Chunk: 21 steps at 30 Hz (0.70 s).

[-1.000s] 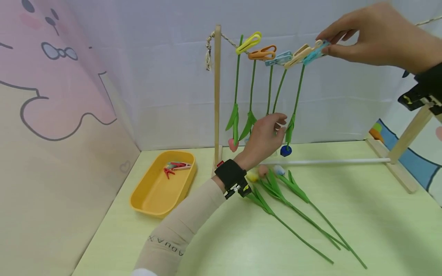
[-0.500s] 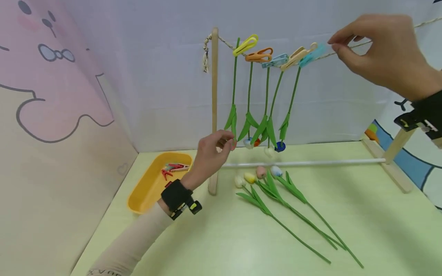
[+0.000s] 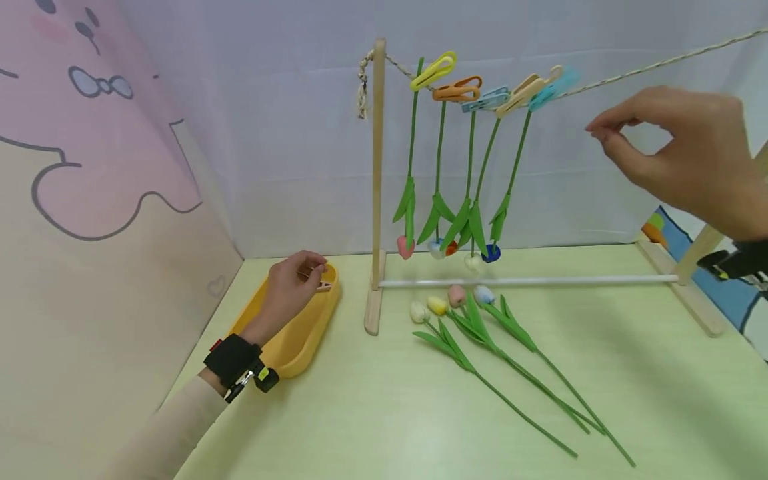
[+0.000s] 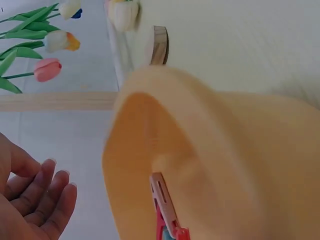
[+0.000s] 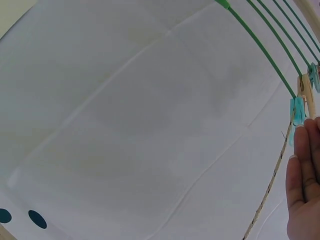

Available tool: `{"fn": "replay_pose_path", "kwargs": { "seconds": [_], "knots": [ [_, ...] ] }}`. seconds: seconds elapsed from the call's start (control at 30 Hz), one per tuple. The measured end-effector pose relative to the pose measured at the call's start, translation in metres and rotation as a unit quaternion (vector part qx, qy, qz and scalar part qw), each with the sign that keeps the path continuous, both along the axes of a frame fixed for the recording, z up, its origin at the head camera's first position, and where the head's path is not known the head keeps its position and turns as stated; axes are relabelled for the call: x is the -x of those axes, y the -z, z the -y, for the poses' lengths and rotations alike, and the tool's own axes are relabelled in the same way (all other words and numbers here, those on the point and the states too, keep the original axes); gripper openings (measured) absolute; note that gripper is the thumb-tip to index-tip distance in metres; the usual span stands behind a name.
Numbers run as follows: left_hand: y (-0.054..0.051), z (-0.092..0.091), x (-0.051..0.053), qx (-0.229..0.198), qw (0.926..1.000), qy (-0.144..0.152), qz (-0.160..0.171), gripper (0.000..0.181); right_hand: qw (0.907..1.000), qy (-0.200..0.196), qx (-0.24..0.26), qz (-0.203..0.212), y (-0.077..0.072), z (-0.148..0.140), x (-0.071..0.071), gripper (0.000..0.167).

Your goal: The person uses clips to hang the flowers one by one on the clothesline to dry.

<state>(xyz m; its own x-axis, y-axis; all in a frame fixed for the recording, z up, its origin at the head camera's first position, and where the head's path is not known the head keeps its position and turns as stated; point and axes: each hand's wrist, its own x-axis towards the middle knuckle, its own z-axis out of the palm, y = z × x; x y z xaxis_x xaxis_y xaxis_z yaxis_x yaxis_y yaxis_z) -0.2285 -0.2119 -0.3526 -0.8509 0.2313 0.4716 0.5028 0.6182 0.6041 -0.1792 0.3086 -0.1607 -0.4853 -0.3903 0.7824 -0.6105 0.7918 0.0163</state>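
My left hand (image 3: 287,293) hovers over the far end of the yellow tray (image 3: 309,350), fingers loosely bent and holding nothing. Inside the tray, the left wrist view shows a pink-beige clothespin (image 4: 164,200) and a red clothespin (image 4: 183,234). My right hand (image 3: 690,150) is just right of the turquoise clothespin (image 3: 552,90) and below the rope (image 3: 648,67), apart from both. Its thumb and fingertips meet with nothing visible between them. The turquoise clothespin holds the stem of a dark blue artificial tulip (image 3: 491,253), hanging head down.
Several more tulips hang left of it, under yellow (image 3: 435,71), orange (image 3: 457,89), light blue (image 3: 487,100) and beige clothespins (image 3: 523,93). A wooden post (image 3: 377,167) holds the rope's left end. Several loose tulips (image 3: 480,333) lie on the table (image 3: 372,413) before the white bar (image 3: 540,281).
My left hand has moved left and down from the hanging tulips to the tray. My right hand has let go of the turquoise clothespin and drawn away right and down.
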Motion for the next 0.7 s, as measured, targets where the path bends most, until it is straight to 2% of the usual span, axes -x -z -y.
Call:
{"fn": "replay_pose_path", "kwargs": {
  "seconds": [0.1,0.27,0.33,0.4,0.53,0.7],
  "knots": [
    [0.005,0.008,0.004,0.024,0.9997,-0.001,0.007,0.013,0.9998,-0.019,0.003,0.003,0.012,0.001,-0.006,0.014],
    [0.005,0.017,0.017,0.067,0.9977,-0.001,0.001,0.011,0.9992,-0.036,0.011,0.008,0.032,0.003,-0.012,0.016],
    [0.005,0.020,0.022,0.083,0.9964,0.001,0.017,0.012,0.9992,-0.036,0.008,0.016,0.039,0.003,-0.013,0.018],
    [0.006,0.023,0.028,0.100,0.9937,0.010,0.049,0.014,0.9991,-0.035,0.003,0.024,0.045,0.002,-0.014,0.020],
    [0.008,0.025,0.039,0.164,0.9804,0.034,0.104,0.019,0.9981,-0.049,0.005,0.039,0.056,0.002,-0.012,0.024],
    [0.007,0.022,0.049,0.253,0.9574,0.058,0.127,0.027,0.9959,-0.079,0.011,0.042,0.068,0.006,-0.009,0.029]
  ]
}}
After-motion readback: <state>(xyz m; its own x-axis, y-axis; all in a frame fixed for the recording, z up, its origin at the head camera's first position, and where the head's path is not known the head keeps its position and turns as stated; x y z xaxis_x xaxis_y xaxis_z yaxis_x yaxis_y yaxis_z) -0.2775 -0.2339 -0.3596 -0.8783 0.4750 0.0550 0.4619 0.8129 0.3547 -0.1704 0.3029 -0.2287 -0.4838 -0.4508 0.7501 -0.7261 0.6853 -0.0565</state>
